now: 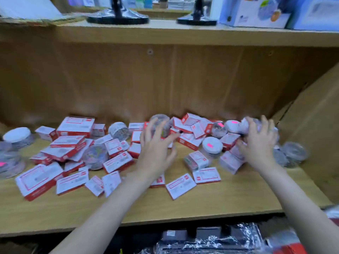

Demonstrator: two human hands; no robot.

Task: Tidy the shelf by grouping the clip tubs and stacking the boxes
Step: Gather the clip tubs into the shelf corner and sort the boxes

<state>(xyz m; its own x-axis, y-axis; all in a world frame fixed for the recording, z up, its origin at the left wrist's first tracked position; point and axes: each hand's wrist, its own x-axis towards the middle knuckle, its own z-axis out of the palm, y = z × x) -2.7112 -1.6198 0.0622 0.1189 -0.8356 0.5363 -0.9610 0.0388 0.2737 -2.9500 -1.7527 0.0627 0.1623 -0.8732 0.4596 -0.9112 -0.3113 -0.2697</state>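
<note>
Tubs and boxes lie mixed in one scatter along the back half of the shelf (211,204), and the coming move turns on which hand sits nearer which tub. The left hand (156,149) hovers over the middle of the mess with its grip wide, fingers spread and holding nothing; the clear tub (160,123) stands just beyond its fingertips, toward the back wall, so a short forward reach would meet it. That tub looks to be on its side, its round face turned outward, though blur makes this uncertain. The right hand (257,142) is at the right end of the scatter, fingers curled around a pale tub (247,123) tilted against the pile, its thumb near a small red and white box (230,161) below. Past this hand, against the right side panel, several grey tubs (293,153) already sit together, so that corner reads as the gathering place, and the right hand is much the nearer to it. A white lidded tub (211,146) stands upright between the two hands. More tubs rest at the far left edge (17,136), well apart from either hand. Flat boxes (72,126) lie at all angles, not yet stacked
</note>
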